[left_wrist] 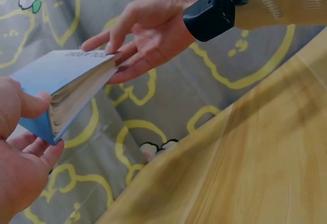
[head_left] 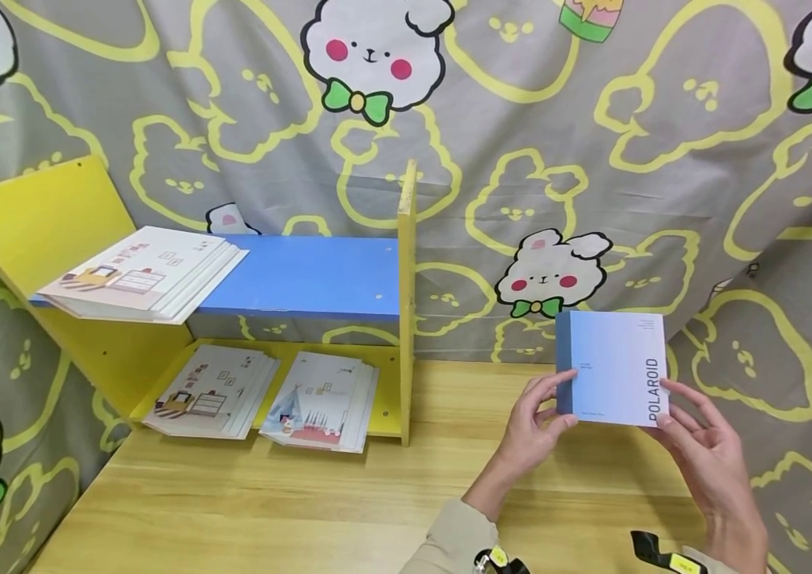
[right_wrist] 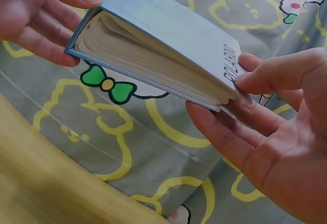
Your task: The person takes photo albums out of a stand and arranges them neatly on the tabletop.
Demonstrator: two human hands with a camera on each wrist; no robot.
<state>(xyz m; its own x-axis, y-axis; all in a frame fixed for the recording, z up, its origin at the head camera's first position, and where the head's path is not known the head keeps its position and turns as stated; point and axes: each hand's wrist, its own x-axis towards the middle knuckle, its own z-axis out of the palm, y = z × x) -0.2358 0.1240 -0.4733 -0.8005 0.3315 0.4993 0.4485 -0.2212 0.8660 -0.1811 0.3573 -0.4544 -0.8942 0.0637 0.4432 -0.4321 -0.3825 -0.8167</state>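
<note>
A light blue photo album (head_left: pixel 614 367) with POLAROID printed on its cover is held up above the table between both hands. At its darker blue spine, my left hand (head_left: pixel 534 418) pinches it, thumb on the cover and fingers beneath. My right hand (head_left: pixel 707 446) grips the opposite edge by the lettering. In the right wrist view the album (right_wrist: pixel 168 45) is closed, its thick stack of cream pages showing along the lower side. The left wrist view has the right hand's fingers (left_wrist: pixel 122 35) above and below the cover's far edge.
On the left stands a yellow shelf (head_left: pixel 406 319) with a blue middle board (head_left: pixel 305 275). One stack of white illustrated books (head_left: pixel 140 275) lies on that board; two more stacks (head_left: pixel 212 391) sit below. A patterned grey curtain (head_left: pixel 521 199) hangs behind the wooden table (head_left: pixel 270 502).
</note>
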